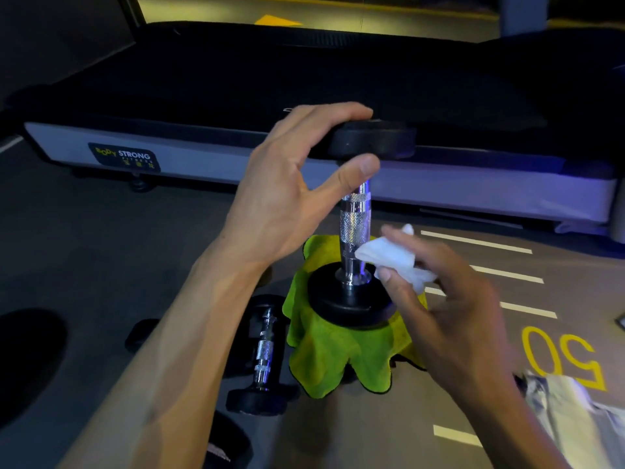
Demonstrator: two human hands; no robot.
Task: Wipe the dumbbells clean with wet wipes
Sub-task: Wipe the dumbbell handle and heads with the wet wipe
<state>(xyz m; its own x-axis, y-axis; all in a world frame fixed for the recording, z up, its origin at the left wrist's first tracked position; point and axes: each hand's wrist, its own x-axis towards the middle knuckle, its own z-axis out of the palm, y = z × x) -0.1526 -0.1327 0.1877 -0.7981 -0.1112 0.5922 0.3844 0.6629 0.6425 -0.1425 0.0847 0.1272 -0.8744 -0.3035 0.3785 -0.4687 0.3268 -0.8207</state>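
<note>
A treadmill (236,164) with a dark belt and a pale side rail is lying across the far side of the view, and the grey floor (101,231) with white dashes and yellow numerals is spreading below it. On that floor a lime-green cloth (338,360) is draped over some hidden support, and the upright dumbbell (355,225) is standing on it, its long axis running vertically, straight ahead of the person and between the two hands.

The left hand (287,198) is reaching in from the lower left and is gripping the upper black head, fingers curled over its top and thumb pressing underneath, steadying the bar on end. The right hand (449,299) is coming in from the lower right, blurred, and is pinching a crumpled white wet wipe (389,258) whose near edge is touching the lower chrome part of the handle, just above the bottom head. The right hand is the nearer one to the handle's unwiped knurled section, which is lying up and slightly left of the wipe, so the coming stroke is probably calling for a slide upward along the bar.

A second dumbbell (263,353) is lying on the floor just left of the cloth, partly hidden by the left forearm.
</note>
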